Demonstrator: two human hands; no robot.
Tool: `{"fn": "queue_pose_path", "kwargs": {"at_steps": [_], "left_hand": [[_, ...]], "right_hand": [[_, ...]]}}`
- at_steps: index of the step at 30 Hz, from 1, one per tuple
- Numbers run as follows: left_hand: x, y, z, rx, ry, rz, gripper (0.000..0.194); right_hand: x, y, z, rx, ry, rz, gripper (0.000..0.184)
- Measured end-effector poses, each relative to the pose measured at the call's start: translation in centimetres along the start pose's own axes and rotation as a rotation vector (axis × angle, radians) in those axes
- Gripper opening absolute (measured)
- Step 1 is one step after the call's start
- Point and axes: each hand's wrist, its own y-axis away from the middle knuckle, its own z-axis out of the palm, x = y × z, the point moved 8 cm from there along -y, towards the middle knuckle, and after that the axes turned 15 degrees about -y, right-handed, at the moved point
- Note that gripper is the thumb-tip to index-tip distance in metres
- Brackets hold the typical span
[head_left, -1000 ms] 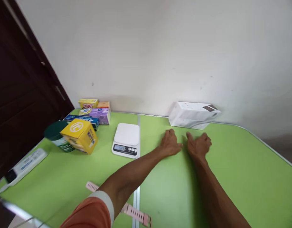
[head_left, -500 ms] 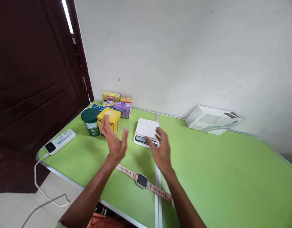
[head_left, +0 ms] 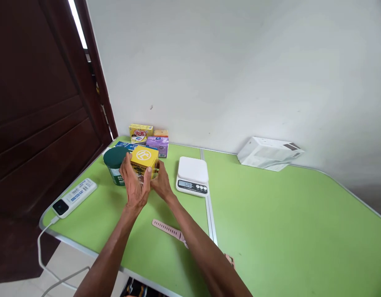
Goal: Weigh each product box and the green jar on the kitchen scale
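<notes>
A yellow cube-shaped box (head_left: 144,154) with a white logo on top sits between my hands. My left hand (head_left: 134,185) is closed on its left and front side, the thumb across the front. My right hand (head_left: 162,180) grips its right side, with some fingers hidden behind it. Whether the box touches the table I cannot tell. Just left of it stands a green-lidded tub (head_left: 116,157), close to my left fingertips. To the right lies a white digital kitchen scale (head_left: 192,170), its display lit and its plate bare.
A pink-strapped smartwatch (head_left: 168,229) lies in front, partly under my right forearm. Behind are a yellow carton (head_left: 140,131) and a purple pack (head_left: 158,145). A white device with a cable (head_left: 75,198) lies left; a white box (head_left: 269,153) leans by the wall.
Both hands, apart and empty before, have come to the yellow box and closed on its sides. My right hand has moved left, away from the scale. The view has shifted slightly.
</notes>
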Motion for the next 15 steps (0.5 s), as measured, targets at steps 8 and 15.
{"fn": "queue_pose_path", "kwargs": {"at_steps": [8,15], "left_hand": [[7.6,-1.6,-0.2,-0.009,0.144,0.206,0.079],[12.3,-1.8,8.1,-0.239,0.398,0.242,0.081]], "right_hand": [[-6.3,-1.4,-7.2,0.13,-0.021,-0.064,0.087],[-6.1,-1.5,-17.4,0.331,0.111,-0.024,0.081]]}}
